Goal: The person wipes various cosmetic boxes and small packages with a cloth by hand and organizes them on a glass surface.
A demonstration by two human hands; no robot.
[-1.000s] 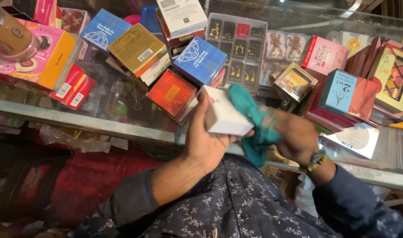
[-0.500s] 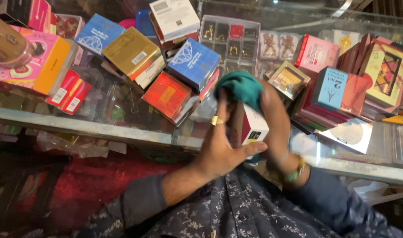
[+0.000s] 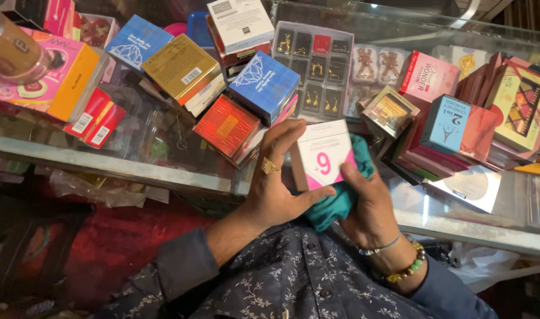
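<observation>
While the left hand (image 3: 276, 195) grips a small white and pink box (image 3: 323, 155), its fingers (image 3: 284, 134) curl over the top edge and the thumb presses the front. The right hand (image 3: 370, 207) is closed on a teal cloth (image 3: 341, 198), seemingly pressed to the box's side. Both hover above the glass surface (image 3: 459, 224), just below a blue box (image 3: 264, 85) and an orange box (image 3: 227, 125).
</observation>
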